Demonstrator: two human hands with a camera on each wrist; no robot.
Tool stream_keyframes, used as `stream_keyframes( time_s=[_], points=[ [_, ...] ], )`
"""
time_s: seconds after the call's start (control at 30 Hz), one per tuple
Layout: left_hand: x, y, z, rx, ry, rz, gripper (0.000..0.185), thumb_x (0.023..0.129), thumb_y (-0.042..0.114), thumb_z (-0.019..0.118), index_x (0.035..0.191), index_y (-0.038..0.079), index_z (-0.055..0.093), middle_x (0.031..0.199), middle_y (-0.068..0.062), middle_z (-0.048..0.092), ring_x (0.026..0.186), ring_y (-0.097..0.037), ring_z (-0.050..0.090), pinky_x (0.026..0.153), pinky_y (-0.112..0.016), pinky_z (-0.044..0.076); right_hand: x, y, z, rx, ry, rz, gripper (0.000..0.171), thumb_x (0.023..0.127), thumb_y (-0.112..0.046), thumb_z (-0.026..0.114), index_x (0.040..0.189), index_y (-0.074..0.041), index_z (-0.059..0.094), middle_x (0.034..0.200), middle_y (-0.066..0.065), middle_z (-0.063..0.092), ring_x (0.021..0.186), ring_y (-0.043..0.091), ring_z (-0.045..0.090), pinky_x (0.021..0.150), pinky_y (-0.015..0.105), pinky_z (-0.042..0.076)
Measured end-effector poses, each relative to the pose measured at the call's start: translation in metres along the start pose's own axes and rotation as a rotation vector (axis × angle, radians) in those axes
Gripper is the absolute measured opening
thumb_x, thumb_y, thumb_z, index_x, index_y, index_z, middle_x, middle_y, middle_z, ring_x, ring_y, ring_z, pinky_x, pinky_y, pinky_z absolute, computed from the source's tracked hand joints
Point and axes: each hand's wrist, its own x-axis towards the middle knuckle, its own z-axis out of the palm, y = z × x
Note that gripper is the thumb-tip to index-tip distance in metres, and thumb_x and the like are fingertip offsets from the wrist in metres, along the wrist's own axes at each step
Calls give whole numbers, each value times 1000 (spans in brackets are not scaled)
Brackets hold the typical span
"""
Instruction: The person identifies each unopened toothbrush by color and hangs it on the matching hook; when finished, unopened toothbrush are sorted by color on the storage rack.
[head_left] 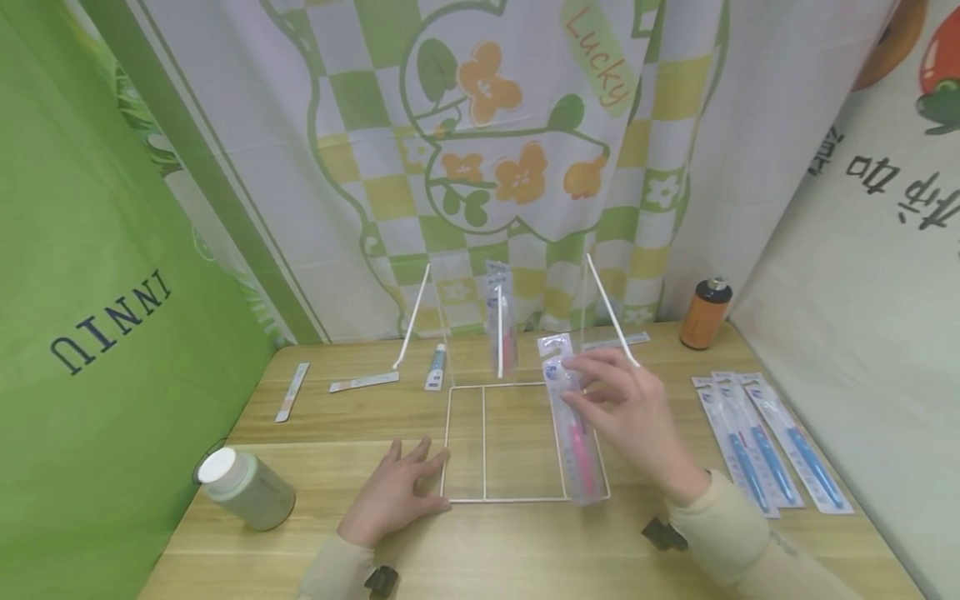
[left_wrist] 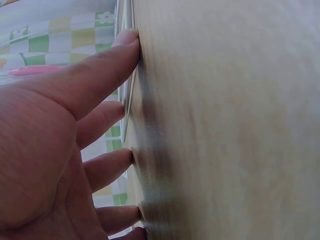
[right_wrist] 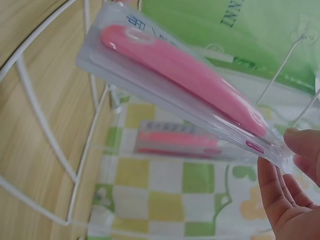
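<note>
- The right hand [head_left: 626, 408] comes in from the lower right, forearm slanting up and inward, palm turned toward the left
- Its thumb and fingers pinch the upper part of a packaged pink toothbrush [head_left: 580, 454], gripping it near the hook-hole end
- That pack hangs tilted over the right side of the white wire rack [head_left: 517, 501], handle end down and nearer the person; whether it touches the wire I cannot tell
- The left hand [head_left: 396, 493] reaches in low with its fingers spread and extended, grasping nothing
- Its fingertips rest on the table [head_left: 517, 550], thumb and index finger at the rack's left edge near the front corner
- A second packaged pink toothbrush [head_left: 510, 308] hangs on the rack's middle prong
</note>
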Motion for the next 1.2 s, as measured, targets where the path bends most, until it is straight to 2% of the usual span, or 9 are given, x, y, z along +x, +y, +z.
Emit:
stream_keyframes(
  time_s=[0.1,0.23,0.4,0.5,0.67,0.93,1.2],
  points=[
    [0,0,0,-7,-3,1,80,86,53,86,153,18,62,165,-26,43,143,-77,24,120,-81,21,0,-12,2,29,22,-31,48,78,8,91,122,-4,78,124,10,71,87,18,76,73,21,64],
    [-1,1,0,-13,-2,0,80,86,53,86,153,18,62,165,-26,43,143,-77,24,118,-82,21,3,-28,6,112,71,-118,47,77,8,90,122,-2,78,125,14,71,94,22,75,73,25,65],
    [0,0,0,-9,-5,-4,80,86,53,86,154,19,62,165,-25,42,144,-77,24,118,-83,22,8,-49,13,190,109,-209,35,89,-11,86,120,1,78,121,18,72,90,22,74,71,25,65],
    [0,0,0,-16,-10,-8,79,86,52,86,154,20,62,166,-24,42,144,-76,23,117,-83,22,9,-60,16,218,116,-246,33,97,-23,82,120,1,78,119,20,72,89,22,74,70,25,65],
    [0,0,0,-25,-9,-12,79,86,52,86,154,20,62,166,-24,41,145,-76,22,117,-84,22,8,-71,21,240,114,-276,33,101,-25,79,120,1,78,119,21,71,85,22,74,69,25,65],
    [-1,1,-1,-19,-5,-9,80,86,52,86,154,19,62,166,-24,41,144,-76,23,116,-84,23,7,-73,31,219,105,-292,32,99,-21,80,122,1,77,120,21,70,81,22,75,71,25,65],
    [0,-2,2,-9,-1,-6,81,86,55,86,155,21,61,166,-22,41,144,-76,24,115,-84,25,9,-65,40,143,97,-267,47,79,1,89,125,-2,77,123,16,71,80,19,76,74,24,65]
  ],
)
